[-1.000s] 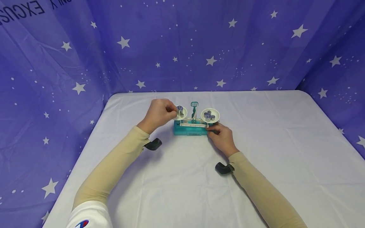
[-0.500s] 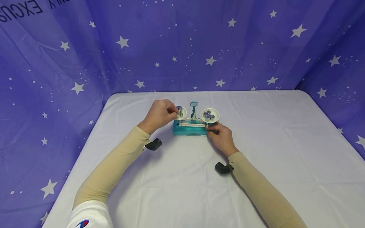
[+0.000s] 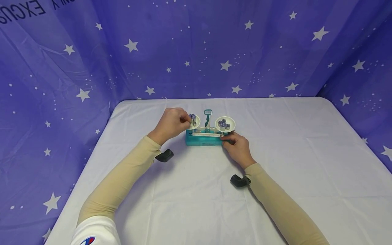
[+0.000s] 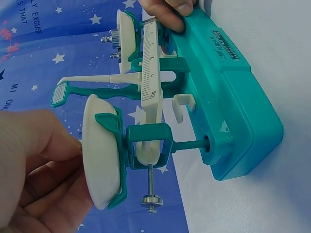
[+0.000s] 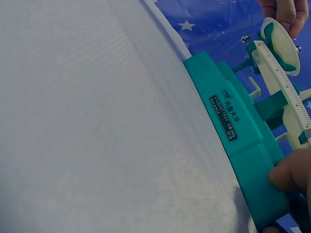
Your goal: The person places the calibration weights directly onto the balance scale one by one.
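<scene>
A teal student tray balance (image 3: 204, 141) stands on the table, seen close in the left wrist view. My left hand (image 3: 172, 124) is at the left white pan (image 4: 101, 160). Its thumb and forefinger appear to pinch a small metal weight, mostly hidden by the fingertips and pan rim. Beside the fingertips, metal weights (image 3: 192, 117) stand on that pan. Several more weights (image 3: 223, 125) are grouped on the right pan (image 3: 231, 120). My right hand (image 3: 240, 149) grips the right end of the balance's base, its thumb (image 5: 286, 174) on the front face.
A white cloth covers the table (image 3: 196, 197). A purple star-patterned curtain (image 3: 183, 51) hangs behind and at both sides. Black curved mounts (image 3: 164, 156) jut from both wrists. The thin beam (image 4: 150, 63) and adjusting screw (image 4: 151, 200) stick out around the pans.
The left hand stays at the left pan with hardly any movement. The right hand keeps its grip on the base. The whole head view has drifted very slightly.
</scene>
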The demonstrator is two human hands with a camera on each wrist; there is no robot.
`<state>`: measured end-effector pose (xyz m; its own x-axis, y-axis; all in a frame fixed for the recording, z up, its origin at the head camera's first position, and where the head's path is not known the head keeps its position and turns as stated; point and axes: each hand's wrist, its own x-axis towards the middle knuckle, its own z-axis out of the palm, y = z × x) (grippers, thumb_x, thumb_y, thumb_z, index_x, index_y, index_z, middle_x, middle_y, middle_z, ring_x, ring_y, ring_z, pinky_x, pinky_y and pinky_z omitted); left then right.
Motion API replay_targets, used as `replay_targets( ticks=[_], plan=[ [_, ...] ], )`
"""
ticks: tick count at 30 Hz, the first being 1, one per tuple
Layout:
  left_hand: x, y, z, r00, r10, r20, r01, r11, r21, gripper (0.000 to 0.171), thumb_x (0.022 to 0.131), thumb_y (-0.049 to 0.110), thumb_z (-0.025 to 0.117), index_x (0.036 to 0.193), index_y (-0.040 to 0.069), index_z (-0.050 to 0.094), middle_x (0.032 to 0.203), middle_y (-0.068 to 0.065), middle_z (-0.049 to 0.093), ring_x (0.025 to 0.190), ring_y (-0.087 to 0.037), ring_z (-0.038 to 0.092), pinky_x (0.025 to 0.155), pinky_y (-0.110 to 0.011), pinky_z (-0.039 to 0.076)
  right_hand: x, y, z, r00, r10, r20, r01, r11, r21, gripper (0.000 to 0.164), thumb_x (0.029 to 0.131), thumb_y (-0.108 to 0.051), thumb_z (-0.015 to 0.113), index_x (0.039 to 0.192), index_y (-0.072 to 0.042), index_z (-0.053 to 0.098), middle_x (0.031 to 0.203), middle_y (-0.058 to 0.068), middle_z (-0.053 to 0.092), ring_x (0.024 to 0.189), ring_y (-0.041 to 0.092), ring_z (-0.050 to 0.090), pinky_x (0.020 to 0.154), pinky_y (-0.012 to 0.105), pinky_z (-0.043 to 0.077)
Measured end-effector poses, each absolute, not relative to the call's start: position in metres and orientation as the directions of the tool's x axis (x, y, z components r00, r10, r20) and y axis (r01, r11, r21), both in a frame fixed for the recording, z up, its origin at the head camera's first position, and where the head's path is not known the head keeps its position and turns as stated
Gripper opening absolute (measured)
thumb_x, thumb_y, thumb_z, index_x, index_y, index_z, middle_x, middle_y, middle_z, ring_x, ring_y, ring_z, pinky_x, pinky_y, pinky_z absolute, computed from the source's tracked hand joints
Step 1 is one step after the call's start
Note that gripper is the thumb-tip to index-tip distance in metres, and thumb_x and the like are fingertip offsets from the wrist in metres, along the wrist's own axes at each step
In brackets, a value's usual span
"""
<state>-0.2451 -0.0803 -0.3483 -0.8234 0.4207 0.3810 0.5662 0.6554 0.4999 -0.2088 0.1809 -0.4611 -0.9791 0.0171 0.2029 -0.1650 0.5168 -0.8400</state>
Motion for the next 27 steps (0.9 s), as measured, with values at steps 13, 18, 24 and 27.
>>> replay_targets(
  ticks=[13, 18, 24, 27],
  plan=[
    [-0.2456, -0.0804, -0.3493, -0.812, 0.427, 0.398, 0.582, 0.647, 0.493, 0.014, 0.081, -0.002, 0.066, 0.081, 0.0, 0.08, 0.083, -0.012, 0.075, 0.071, -0.02, 0.068, 0.066, -0.031, 0.057, -0.2074, 0.1809, -0.4586, -0.982, 0.012, 0.189, -0.157, 0.511, -0.845, 0.021, 0.086, 0.0, 0.068, 0.104, 0.003, 0.078, 0.142, 0.022, 0.061, 0.14, 0.037, 0.052, 0.106, 0.049, 0.053],
    [-0.2456, -0.081, -0.3482, -0.822, 0.42, 0.385, 0.568, 0.653, 0.501, 0.013, 0.082, -0.002, 0.067, 0.083, 0.001, 0.08, 0.085, -0.012, 0.076, 0.072, -0.02, 0.069, 0.067, -0.032, 0.059, -0.2063, 0.1805, -0.4566, -0.985, 0.009, 0.175, -0.146, 0.508, -0.849, 0.021, 0.087, -0.001, 0.067, 0.105, 0.003, 0.078, 0.143, 0.023, 0.06, 0.141, 0.037, 0.051, 0.104, 0.049, 0.054],
    [-0.2438, -0.0833, -0.3472, -0.831, 0.412, 0.374, 0.556, 0.652, 0.515, 0.014, 0.082, -0.002, 0.066, 0.084, 0.001, 0.08, 0.086, -0.012, 0.076, 0.071, -0.02, 0.069, 0.065, -0.032, 0.058, -0.2063, 0.1808, -0.4573, -0.989, 0.006, 0.151, -0.127, 0.502, -0.855, 0.022, 0.088, -0.002, 0.067, 0.107, 0.002, 0.078, 0.149, 0.023, 0.054, 0.142, 0.038, 0.05, 0.104, 0.049, 0.054],
    [-0.2428, -0.0852, -0.3459, -0.83, 0.411, 0.376, 0.556, 0.654, 0.514, 0.016, 0.082, -0.001, 0.065, 0.085, 0.0, 0.081, 0.087, -0.012, 0.077, 0.071, -0.019, 0.069, 0.065, -0.032, 0.059, -0.2062, 0.1808, -0.4576, -0.989, 0.006, 0.149, -0.126, 0.502, -0.856, 0.022, 0.088, -0.002, 0.067, 0.107, 0.002, 0.078, 0.149, 0.023, 0.053, 0.142, 0.038, 0.051, 0.103, 0.049, 0.054]
  ],
)
